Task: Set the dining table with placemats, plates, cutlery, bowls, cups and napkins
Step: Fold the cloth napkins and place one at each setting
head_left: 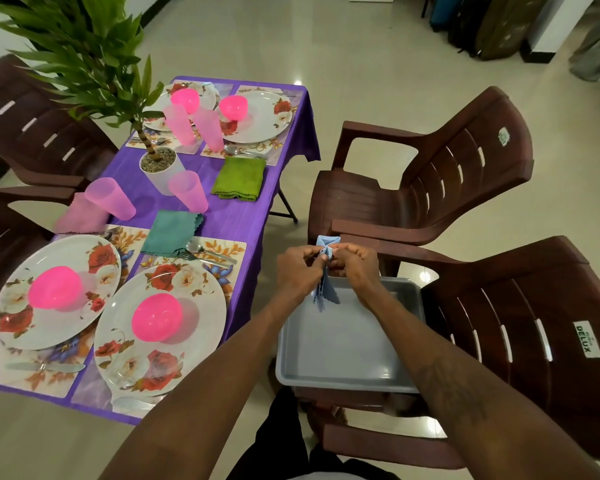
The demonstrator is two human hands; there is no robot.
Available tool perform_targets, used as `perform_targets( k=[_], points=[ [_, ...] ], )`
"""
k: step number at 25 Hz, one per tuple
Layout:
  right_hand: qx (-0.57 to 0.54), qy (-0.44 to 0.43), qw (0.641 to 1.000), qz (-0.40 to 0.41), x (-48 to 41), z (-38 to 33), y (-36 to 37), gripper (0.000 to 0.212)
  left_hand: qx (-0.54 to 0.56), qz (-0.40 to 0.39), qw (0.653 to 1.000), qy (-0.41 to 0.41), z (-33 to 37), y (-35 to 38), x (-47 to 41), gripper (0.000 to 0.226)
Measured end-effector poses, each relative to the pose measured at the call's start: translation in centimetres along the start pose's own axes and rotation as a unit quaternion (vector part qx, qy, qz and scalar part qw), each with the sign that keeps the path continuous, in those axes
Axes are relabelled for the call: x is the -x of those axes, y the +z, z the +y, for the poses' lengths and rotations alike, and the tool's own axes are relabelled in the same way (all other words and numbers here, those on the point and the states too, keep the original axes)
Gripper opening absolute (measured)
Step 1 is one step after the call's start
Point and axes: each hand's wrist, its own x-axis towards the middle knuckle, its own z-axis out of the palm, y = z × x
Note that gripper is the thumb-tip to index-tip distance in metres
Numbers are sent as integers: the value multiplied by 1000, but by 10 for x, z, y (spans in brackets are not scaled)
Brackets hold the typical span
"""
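A light blue napkin (327, 244) is pinched between my left hand (297, 270) and my right hand (354, 265) above a grey tray (340, 355) that rests on a brown chair. Part of the cloth hangs down below my fingers. To the left, the purple-clothed table (236, 209) carries floral plates (160, 327) with pink bowls (157, 317), pink cups (187, 190), cutlery (208, 254), floral placemats, a folded teal napkin (172, 232), a folded green napkin (239, 178) and a folded pink napkin (80, 214).
A potted plant (158, 164) stands mid-table. Brown plastic chairs stand at the right (430, 174) and near right (534, 341), with two more at the left (32, 126). Tiled floor lies beyond the table's far end.
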Motion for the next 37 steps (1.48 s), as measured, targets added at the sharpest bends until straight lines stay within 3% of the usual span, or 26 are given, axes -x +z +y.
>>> perform_targets(
  k=[3, 6, 9, 11, 15, 21, 25, 30, 34, 37],
  points=[
    [-39, 32, 999, -10, 0, -5, 4, 26, -4, -29, 1000, 6, -3, 0, 2, 37],
    [-7, 4, 1000, -16, 1, -7, 5, 26, 3, -27, 1000, 4, -5, 0, 0, 33],
    [93, -71, 993, -10, -4, -1, 2, 21, 8, 0, 1000, -15, -4, -5, -1, 20],
    [187, -110, 976, -1, -12, 4, -2, 30, 17, 3, 1000, -20, -5, -10, -2, 14],
    [323, -163, 932, -24, -18, 10, -8, 35, 24, -21, 999, 8, -10, -20, -2, 32],
    [454, -133, 878, -76, -16, 14, -13, 26, -16, -37, 998, 53, -14, -30, -2, 27],
    [486, -88, 861, -121, -21, 17, -19, 26, -47, -42, 996, 60, -18, -38, -6, 26],
    [406, -51, 908, -86, -24, 15, -31, 11, -125, -12, 990, 60, -40, -46, -13, 19],
    [244, -27, 968, -45, -22, 5, -31, 14, -49, 42, 998, 9, -39, -51, -10, 17],
    [125, -19, 991, -48, -20, -6, -23, 15, 44, 64, 995, -58, -33, -54, -10, 14]
  ],
)
